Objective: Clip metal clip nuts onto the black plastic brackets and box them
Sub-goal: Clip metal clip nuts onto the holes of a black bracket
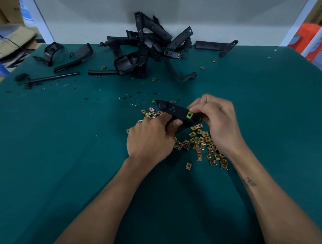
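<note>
A black plastic bracket point(174, 110) is held just above the green table, at its middle. My left hand point(152, 140) grips the bracket's near part, thumb on its side. My right hand point(216, 115) pinches the bracket's right end with curled fingers. A yellow metal clip nut point(189, 115) sits on the bracket next to my right fingertips. Loose clip nuts point(204, 143) lie scattered on the table under and between my hands. Whether my right fingers hold another nut is hidden.
A heap of black brackets point(146, 46) lies at the table's far edge against a white panel. More single brackets point(74, 58) and a black rod point(52, 78) lie far left, another bracket point(217, 46) far right. Stray nuts and black crumbs dot the green mat point(62, 149).
</note>
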`<state>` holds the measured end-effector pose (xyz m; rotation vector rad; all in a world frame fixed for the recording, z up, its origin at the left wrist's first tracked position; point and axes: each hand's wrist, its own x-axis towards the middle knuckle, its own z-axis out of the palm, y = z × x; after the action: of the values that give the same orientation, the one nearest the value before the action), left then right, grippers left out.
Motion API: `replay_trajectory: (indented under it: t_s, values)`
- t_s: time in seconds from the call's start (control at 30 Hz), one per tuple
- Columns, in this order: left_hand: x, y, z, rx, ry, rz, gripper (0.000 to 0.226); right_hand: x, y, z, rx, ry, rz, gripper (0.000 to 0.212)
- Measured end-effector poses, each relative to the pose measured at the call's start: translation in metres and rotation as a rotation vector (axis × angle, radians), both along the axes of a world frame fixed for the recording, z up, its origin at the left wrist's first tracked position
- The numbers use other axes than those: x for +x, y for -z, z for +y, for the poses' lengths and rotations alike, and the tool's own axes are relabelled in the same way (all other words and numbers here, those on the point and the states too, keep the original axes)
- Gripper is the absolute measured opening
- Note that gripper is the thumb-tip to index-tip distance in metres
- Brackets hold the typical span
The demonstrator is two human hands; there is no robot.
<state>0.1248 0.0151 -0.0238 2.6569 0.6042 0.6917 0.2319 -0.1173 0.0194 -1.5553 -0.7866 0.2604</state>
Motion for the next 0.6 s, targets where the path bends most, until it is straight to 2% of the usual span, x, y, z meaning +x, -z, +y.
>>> replay_trajectory:
  t_s: [0.13,0.2,0.3,0.37,0.4,0.47,0.6]
  values:
    - [0.002,-0.001,0.002,-0.041,-0.025,-0.001,0.042,0.007,-0.002,-0.006,0.01,-0.072,0.136,0.034]
    - [0.006,-0.002,0.007,-0.13,-0.065,-0.006,0.041,0.012,-0.002,-0.012,-0.003,-0.094,0.093,0.041]
    - [0.009,-0.004,0.02,-0.345,-0.139,-0.051,0.048,0.02,0.005,-0.02,-0.175,0.204,-0.184,0.025]
    - [0.009,-0.004,0.024,-0.418,-0.164,-0.095,0.051,0.027,0.012,-0.024,-0.412,0.254,-0.434,0.016]
    - [0.008,-0.005,0.024,-0.406,-0.161,-0.093,0.051,0.029,0.016,-0.025,-0.521,0.218,-0.482,0.017]
    - [0.007,-0.005,0.018,-0.318,-0.138,-0.055,0.048,0.029,0.02,-0.024,-0.633,0.142,-0.456,0.019]
    - [0.005,-0.003,0.007,-0.124,-0.086,-0.013,0.04,0.027,0.022,-0.017,-0.687,0.142,-0.428,0.021]
